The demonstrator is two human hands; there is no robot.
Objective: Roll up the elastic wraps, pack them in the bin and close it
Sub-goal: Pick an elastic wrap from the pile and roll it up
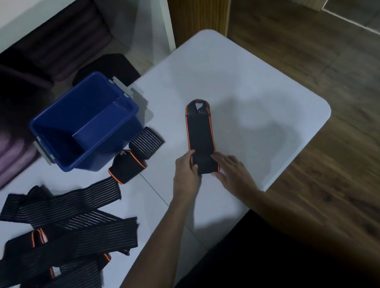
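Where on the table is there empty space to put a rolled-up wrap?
Bare white table lies right of the flat wrap, out to the rounded corner, and beyond it toward the blue bin. The left is crowded with the wrap pile, and two rolled wraps sit against the bin.

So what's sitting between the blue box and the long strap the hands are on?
In the head view, two rolled-up wraps: a striped roll and an orange-edged roll, beside the blue bin, left of the strap.

Ribbed elastic cloth wrap (199,132); glossy plastic bin (59,124); wood-grain floor (324,100).
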